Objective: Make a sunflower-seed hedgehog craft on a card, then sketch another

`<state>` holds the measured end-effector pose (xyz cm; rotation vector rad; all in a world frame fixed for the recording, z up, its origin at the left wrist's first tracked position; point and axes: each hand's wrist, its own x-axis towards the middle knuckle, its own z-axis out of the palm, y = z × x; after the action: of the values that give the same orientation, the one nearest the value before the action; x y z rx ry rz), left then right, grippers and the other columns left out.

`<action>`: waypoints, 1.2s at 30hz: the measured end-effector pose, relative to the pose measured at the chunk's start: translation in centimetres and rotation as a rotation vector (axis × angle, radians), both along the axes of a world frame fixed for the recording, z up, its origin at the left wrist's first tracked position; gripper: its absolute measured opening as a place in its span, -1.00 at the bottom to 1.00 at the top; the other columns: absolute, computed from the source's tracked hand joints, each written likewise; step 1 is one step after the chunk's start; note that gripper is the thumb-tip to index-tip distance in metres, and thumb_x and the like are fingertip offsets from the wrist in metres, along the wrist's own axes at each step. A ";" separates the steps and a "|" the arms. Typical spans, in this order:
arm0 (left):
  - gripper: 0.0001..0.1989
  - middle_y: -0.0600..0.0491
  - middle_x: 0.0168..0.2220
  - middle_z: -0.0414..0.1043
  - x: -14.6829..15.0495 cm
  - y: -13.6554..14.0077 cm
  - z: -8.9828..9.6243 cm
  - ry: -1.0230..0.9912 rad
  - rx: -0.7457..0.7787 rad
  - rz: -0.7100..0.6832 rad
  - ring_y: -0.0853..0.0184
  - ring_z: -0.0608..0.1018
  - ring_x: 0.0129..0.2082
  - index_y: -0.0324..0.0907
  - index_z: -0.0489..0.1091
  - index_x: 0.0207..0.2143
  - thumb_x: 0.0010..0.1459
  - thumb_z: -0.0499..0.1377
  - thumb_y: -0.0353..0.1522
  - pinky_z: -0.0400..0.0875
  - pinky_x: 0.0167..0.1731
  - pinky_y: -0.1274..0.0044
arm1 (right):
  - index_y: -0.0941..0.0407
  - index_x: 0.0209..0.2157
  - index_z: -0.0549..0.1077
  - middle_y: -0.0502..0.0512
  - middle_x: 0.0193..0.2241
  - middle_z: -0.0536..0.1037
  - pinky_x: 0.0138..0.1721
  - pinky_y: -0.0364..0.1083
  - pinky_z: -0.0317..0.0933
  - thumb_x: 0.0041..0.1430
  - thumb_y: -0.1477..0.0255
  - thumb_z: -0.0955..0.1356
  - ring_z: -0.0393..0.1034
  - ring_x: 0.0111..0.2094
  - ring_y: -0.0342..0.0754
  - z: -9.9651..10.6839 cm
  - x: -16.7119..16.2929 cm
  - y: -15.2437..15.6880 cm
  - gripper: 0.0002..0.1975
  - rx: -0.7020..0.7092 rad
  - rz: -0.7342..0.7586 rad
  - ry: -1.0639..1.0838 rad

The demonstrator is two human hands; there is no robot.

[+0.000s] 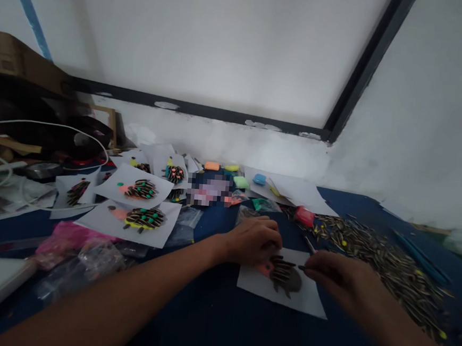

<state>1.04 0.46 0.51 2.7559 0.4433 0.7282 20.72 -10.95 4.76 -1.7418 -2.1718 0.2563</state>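
Observation:
Before me a white paper sheet [304, 301] carries a hedgehog shape [295, 280] of grey clay with a salmon-coloured face [264, 270]. Rows of striped sunflower seeds [281, 270] stick into its left part; the right part is bare grey. My left hand [255, 240] lies at the sheet's upper left edge, fingers curled together; what they hold, if anything, is hidden. From the right, my right hand [333, 274] pinches a dark sunflower seed [301, 267] beside the body. A thin tool with a pale tip [310, 245] shows just above its fingers.
A wide pile of sunflower seeds [391, 265] spreads at the right, near a blue-green case [422, 257]. A red clay packet [305, 216] lies behind my hands. Finished-looking seed hedgehogs on paper [106, 184], plastic bags [100, 258] and white cables [70, 127] occupy the left.

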 end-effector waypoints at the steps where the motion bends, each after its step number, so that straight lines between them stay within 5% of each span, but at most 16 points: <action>1: -0.84 0.03 -0.27 0.44 0.0 0.0 0.0 0.002 0.004 0.006 0.38 0.43 -0.26 -0.22 0.47 -0.35 0.12 0.09 -0.53 0.29 -0.23 0.56 | 0.03 -0.42 0.54 0.05 -0.48 0.60 -0.52 -0.15 0.27 0.16 0.30 0.28 0.46 -0.50 -0.05 0.0 -0.1 0.0 -0.78 0.000 0.005 0.001; 36: -0.85 0.04 -0.28 0.44 0.1 0.2 -0.4 -0.031 0.024 0.003 0.38 0.44 -0.27 -0.21 0.47 -0.34 0.12 0.10 -0.51 0.28 -0.23 0.56 | 0.05 -0.40 0.48 0.07 -0.41 0.52 -0.42 -0.13 0.25 0.21 0.40 0.22 0.45 -0.42 -0.06 -1.3 -1.3 0.3 -0.78 0.011 0.046 -0.023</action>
<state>1.18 0.63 0.10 2.7625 0.4352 0.7811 19.44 -10.67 3.45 -1.6985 -2.2275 0.2370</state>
